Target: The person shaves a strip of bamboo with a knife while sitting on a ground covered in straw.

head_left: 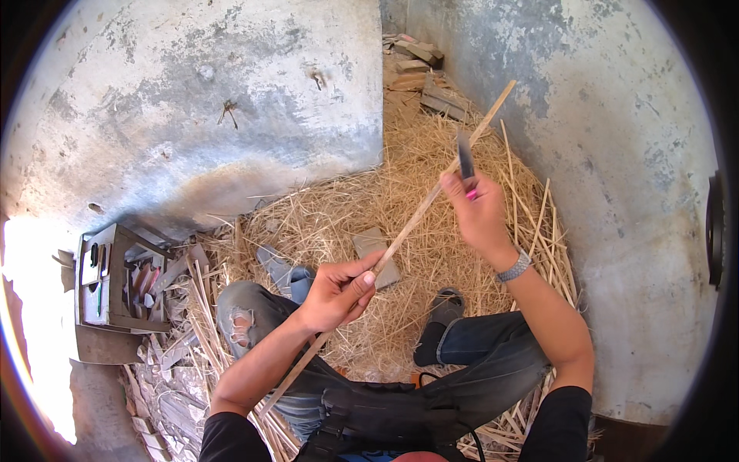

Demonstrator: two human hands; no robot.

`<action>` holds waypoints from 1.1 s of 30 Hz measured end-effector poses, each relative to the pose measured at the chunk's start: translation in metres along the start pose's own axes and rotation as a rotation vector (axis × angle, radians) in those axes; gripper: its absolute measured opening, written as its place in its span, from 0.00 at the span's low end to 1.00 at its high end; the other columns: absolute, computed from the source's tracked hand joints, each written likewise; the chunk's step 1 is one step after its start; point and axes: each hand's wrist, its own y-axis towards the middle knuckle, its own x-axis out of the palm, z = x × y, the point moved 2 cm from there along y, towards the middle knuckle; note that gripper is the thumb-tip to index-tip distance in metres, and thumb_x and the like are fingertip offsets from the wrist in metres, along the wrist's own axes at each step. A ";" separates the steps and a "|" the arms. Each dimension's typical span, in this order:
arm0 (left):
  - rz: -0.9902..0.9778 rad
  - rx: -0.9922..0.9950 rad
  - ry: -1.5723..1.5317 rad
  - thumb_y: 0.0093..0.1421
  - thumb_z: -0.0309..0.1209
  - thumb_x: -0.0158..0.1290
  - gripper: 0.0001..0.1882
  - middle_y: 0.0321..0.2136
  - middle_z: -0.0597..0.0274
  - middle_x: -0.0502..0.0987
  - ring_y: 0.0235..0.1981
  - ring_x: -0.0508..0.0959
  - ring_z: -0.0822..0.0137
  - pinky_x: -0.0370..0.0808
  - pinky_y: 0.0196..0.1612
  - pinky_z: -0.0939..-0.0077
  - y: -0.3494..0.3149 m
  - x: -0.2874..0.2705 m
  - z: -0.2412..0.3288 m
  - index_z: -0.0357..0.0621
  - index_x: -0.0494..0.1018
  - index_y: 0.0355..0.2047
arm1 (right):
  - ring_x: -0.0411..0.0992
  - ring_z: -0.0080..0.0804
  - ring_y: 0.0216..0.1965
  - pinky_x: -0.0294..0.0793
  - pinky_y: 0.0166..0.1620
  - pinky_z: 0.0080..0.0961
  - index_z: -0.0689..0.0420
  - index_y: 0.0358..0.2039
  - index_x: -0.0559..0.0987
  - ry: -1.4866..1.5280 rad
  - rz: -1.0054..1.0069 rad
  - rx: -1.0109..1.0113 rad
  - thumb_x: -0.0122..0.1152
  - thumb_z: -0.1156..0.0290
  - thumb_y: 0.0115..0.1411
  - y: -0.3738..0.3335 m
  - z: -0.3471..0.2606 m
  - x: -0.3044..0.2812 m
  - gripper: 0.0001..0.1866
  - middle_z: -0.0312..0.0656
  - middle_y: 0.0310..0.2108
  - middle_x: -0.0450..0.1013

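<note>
Left hand [336, 296] pinches a long, thin tan wooden strip [418, 213] slanting near-left to far-right, apparently to steady it; right hand [483, 217] grips a pink-handled, grey metal-bladed knife [466, 158] at its far part

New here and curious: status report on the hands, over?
Left hand gripping strip. Right hand holding knife, which crosses strip in view. Strip slanting above straw. Left leg beneath its lower part.
</note>
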 end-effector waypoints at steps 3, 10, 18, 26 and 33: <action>-0.030 -0.017 -0.023 0.75 0.30 0.44 0.22 0.18 0.70 0.65 0.11 0.62 0.81 0.59 0.15 0.84 -0.002 -0.002 -0.003 0.43 0.64 0.68 | 0.56 0.16 0.13 0.54 0.19 0.22 0.58 0.29 0.80 -0.072 0.093 -0.058 0.55 0.54 0.71 0.014 0.005 -0.022 0.21 0.27 0.12 0.63; -0.009 -0.093 -0.145 0.76 0.32 0.41 0.22 0.19 0.70 0.61 0.09 0.60 0.81 0.57 0.14 0.83 0.002 0.001 -0.003 0.43 0.63 0.68 | 0.62 0.34 0.12 0.61 0.20 0.34 0.62 0.29 0.78 -0.285 -0.134 -0.153 0.47 0.59 0.74 -0.022 0.001 0.016 0.22 0.46 0.12 0.65; 0.004 -0.140 -0.279 0.76 0.35 0.42 0.24 0.19 0.71 0.59 0.09 0.59 0.81 0.55 0.13 0.84 -0.001 -0.001 0.005 0.41 0.62 0.68 | 0.59 0.30 0.12 0.56 0.19 0.35 0.62 0.23 0.73 -0.261 -0.072 -0.113 0.45 0.57 0.75 -0.014 0.006 0.025 0.26 0.43 0.10 0.59; 0.022 -0.142 -0.293 0.76 0.34 0.42 0.23 0.19 0.71 0.60 0.08 0.58 0.81 0.54 0.13 0.84 0.000 0.000 0.005 0.40 0.62 0.68 | 0.62 0.29 0.14 0.61 0.21 0.34 0.62 0.30 0.78 -0.178 -0.220 -0.088 0.46 0.56 0.74 -0.049 -0.014 0.047 0.24 0.45 0.12 0.61; 0.036 -0.095 -0.272 0.75 0.35 0.43 0.20 0.19 0.69 0.61 0.08 0.58 0.80 0.56 0.14 0.83 0.002 -0.004 0.002 0.43 0.68 0.63 | 0.65 0.34 0.15 0.64 0.23 0.34 0.62 0.29 0.78 -0.103 -0.335 0.061 0.47 0.55 0.74 -0.052 -0.021 0.045 0.25 0.50 0.15 0.67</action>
